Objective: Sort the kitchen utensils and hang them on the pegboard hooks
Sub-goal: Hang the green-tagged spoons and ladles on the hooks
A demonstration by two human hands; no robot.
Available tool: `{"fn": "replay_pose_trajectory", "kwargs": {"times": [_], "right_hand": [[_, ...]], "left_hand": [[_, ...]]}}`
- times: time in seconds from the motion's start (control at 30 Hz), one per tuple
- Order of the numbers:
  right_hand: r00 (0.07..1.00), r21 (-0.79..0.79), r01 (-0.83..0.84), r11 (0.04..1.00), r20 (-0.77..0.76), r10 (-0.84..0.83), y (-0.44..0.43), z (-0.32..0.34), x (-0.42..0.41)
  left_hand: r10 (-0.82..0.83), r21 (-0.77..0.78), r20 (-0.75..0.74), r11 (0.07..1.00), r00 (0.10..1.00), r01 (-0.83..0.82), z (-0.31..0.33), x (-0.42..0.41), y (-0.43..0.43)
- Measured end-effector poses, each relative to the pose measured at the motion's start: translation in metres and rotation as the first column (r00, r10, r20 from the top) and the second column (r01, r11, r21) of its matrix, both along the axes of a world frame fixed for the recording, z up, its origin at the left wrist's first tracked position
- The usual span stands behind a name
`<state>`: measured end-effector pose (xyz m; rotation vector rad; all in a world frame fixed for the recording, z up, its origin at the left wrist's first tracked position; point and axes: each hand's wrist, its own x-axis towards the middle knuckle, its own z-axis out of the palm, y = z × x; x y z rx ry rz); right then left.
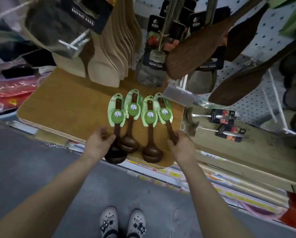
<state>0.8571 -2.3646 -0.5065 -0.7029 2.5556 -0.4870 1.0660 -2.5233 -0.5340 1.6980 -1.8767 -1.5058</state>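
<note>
Fingers [109,139] of the left hand [99,140] pinch the leftmost dark brown wooden ladle [116,156]; the right hand [181,144] curls round the rightmost ladle [169,125]. Both lie on the tan wooden board [66,103]. Best to lift them by the handles, keeping the green card labels [117,115] free for the white pegboard [270,31] beyond.

Board [58,103]: bare surface open left of the four ladles [152,154], which lie close side by side. Far edge overhung by hanging pale spatulas [107,66] and dark spatulas [192,55], screening the pegboard [267,36].
</note>
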Motion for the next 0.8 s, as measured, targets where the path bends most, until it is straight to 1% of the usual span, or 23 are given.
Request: {"fn": "replay_pose_trajectory", "kwargs": {"times": [0.07,0.2,0.3,0.43,0.57,0.63,0.7,0.73,0.8], "right_hand": [[1.000,0.065,0.008,0.998,-0.002,-0.008,-0.009,-0.011,-0.005],[0.999,0.217,-0.022,0.976,-0.038,0.031,-0.025,-0.026,-0.012],[0.998,0.269,-0.051,0.962,-0.030,0.061,-0.035,-0.028,-0.014],[0.996,0.290,-0.094,0.952,0.017,0.093,-0.042,-0.035,-0.013],[0.998,0.257,-0.011,0.966,0.069,-0.007,-0.053,-0.039,-0.005],[0.997,0.277,0.022,0.961,0.066,-0.042,-0.060,-0.040,0.002],[0.997,0.307,0.030,0.951,0.054,-0.049,-0.065,-0.040,0.011],[0.995,0.296,0.047,0.954,0.072,-0.071,-0.067,-0.040,0.014],[0.982,0.232,0.098,0.968,0.137,-0.133,-0.070,-0.038,0.018]], "left_hand": [[-0.021,0.024,0.032,1.000,0.999,0.020,-0.008,-0.005,-0.006],[-0.067,0.006,0.081,0.998,0.994,0.067,-0.016,-0.016,-0.015],[-0.081,-0.007,0.111,0.997,0.991,0.082,-0.018,-0.023,-0.021],[-0.114,-0.038,0.189,0.992,0.975,0.124,-0.014,-0.032,-0.025],[-0.199,-0.040,0.267,0.975,0.943,0.217,-0.012,-0.048,-0.027],[-0.240,-0.062,0.334,0.959,0.912,0.275,-0.016,-0.057,-0.026],[-0.213,-0.093,0.399,0.958,0.892,0.271,-0.018,-0.064,-0.021],[-0.191,-0.109,0.414,0.960,0.890,0.257,-0.017,-0.066,-0.017],[-0.165,-0.155,0.393,0.958,0.904,0.242,-0.016,-0.068,-0.010]]}}
